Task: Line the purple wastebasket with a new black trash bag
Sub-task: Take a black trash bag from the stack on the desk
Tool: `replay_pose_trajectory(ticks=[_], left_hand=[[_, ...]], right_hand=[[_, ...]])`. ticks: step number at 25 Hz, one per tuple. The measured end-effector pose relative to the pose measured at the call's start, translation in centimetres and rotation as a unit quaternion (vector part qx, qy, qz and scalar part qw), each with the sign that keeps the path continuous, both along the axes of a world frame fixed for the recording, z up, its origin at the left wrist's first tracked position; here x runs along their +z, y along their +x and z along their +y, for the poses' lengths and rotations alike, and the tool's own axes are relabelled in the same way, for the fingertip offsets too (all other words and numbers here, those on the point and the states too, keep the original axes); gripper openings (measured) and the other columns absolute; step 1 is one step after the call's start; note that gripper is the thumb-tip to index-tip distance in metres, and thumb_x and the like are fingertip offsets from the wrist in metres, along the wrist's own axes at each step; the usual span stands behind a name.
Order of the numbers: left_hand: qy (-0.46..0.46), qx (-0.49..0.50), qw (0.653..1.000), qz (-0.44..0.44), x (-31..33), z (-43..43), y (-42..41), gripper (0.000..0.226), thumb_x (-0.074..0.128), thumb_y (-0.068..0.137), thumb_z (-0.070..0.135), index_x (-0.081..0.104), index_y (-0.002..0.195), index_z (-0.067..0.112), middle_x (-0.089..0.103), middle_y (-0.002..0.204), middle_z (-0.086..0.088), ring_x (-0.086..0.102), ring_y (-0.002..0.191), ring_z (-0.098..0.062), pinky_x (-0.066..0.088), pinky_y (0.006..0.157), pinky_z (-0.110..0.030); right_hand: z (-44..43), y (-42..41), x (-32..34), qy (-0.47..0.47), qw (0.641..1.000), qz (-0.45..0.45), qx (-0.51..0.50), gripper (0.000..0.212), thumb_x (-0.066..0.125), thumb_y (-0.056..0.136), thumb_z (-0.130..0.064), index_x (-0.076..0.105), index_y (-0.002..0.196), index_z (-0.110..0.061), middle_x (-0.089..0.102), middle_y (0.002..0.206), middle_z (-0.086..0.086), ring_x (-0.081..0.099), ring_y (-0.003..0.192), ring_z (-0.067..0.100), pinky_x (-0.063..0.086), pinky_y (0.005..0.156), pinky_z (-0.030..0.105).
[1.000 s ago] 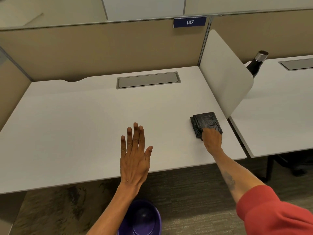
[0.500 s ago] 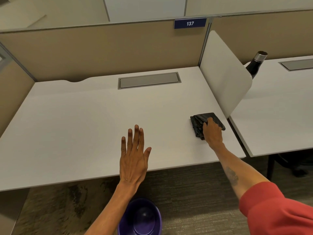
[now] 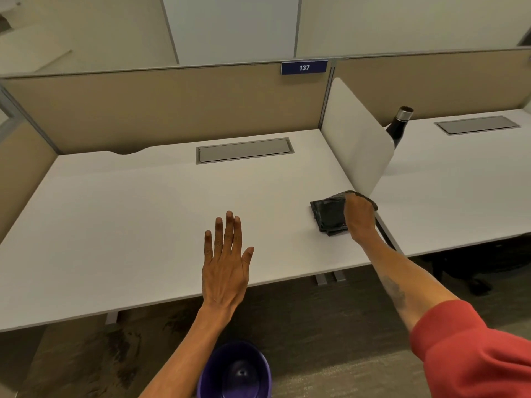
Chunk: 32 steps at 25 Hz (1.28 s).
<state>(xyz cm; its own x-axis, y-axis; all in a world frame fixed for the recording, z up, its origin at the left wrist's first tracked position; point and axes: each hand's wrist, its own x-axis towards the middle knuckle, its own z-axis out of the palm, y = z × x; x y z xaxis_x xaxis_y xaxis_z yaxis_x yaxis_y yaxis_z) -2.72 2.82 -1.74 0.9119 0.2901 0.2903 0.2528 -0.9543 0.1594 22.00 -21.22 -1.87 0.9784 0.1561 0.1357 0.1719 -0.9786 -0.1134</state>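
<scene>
the step in hand is the very first one: to pick up the folded trash bag [image 3: 329, 215]. it lies flat as a small black packet on the white surface [image 3: 143, 225], near the front right corner, just beside the low white divider [image 3: 356, 139] at the right edge. the right hand [image 3: 359, 218] is on top of the packet, and its fingers curl over the far right side of it. one edge of the plastic looks a little raised there, so i judge that the fingers begin to grasp the bag, but i cannot tell if the hold is already firm, because the fingertips are hidden behind the hand.

the left hand [image 3: 225, 265] is flat above the front edge of the surface, near the middle, with the fingers [image 3: 227, 231] stretched out and holding nothing.

the purple wastebasket [image 3: 234, 372] stands on the floor under the front edge, below the left arm. it looks empty inside, with no bag in it yet.

the next move, i think, calls for lifting the packet clear of the surface and bringing it toward the body, so that both hands can unfold it and find the open end. thin plastic clings together, so this may need some rubbing or shaking before it goes over the rim.
</scene>
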Motion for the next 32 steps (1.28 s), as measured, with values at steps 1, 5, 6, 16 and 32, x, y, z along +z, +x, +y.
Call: replay_pose_trajectory(ticks=[1,5,6,16,32], left_hand=[[-0.002,-0.008,1.000,-0.001,0.6,-0.1,-0.7,0.068,0.009,0.105,0.048,0.005,0.160,0.010,-0.004,0.169,-0.010,-0.003,0.157,-0.029,0.000,0.128,-0.046],[0.002,-0.024,1.000,-0.015,3.0,0.1,-4.9,0.071,-0.002,0.103,0.050,0.007,0.160,0.009,-0.001,0.169,-0.011,0.002,0.157,-0.030,0.006,0.127,-0.049],[0.005,-0.028,0.999,-0.020,3.7,0.3,-6.2,0.070,0.000,0.104,0.050,0.008,0.160,0.009,0.000,0.169,-0.012,0.002,0.157,-0.030,0.006,0.127,-0.049],[-0.002,-0.084,0.996,-0.033,7.2,1.0,-21.3,0.070,0.009,0.104,0.051,-0.005,0.160,0.011,-0.014,0.169,-0.008,-0.011,0.157,-0.025,-0.008,0.127,-0.043],[-0.323,-0.039,0.944,-0.047,6.3,0.1,-30.9,0.020,0.063,0.093,0.047,0.070,0.098,0.029,0.070,0.077,0.011,0.069,0.075,-0.010,0.055,0.074,-0.030]], right_hand=[[-0.1,-1.2,1.0,-0.023,1.000,-0.002,0.000,0.024,0.042,0.103,-0.001,0.065,0.112,0.001,0.073,0.107,0.018,0.071,0.097,0.030,0.055,0.082,0.036],[-0.3,-7.2,4.6,-0.126,0.992,-0.005,-0.001,0.021,0.046,0.103,-0.006,0.063,0.114,-0.007,0.073,0.107,0.010,0.071,0.098,0.026,0.055,0.081,0.039],[-0.3,-8.8,5.3,-0.136,0.991,-0.008,0.002,0.020,0.047,0.103,-0.008,0.064,0.115,-0.007,0.072,0.108,0.010,0.071,0.099,0.026,0.055,0.082,0.038],[3.3,-28.7,12.8,-0.116,0.990,-0.050,0.068,0.020,0.053,0.097,-0.012,0.069,0.108,-0.006,0.072,0.103,0.013,0.070,0.093,0.030,0.054,0.081,0.039],[4.0,-41.4,17.3,0.165,0.982,-0.022,0.087,0.024,0.053,0.094,-0.032,0.066,0.110,-0.019,0.073,0.104,0.009,0.067,0.091,0.027,0.056,0.082,0.042]])
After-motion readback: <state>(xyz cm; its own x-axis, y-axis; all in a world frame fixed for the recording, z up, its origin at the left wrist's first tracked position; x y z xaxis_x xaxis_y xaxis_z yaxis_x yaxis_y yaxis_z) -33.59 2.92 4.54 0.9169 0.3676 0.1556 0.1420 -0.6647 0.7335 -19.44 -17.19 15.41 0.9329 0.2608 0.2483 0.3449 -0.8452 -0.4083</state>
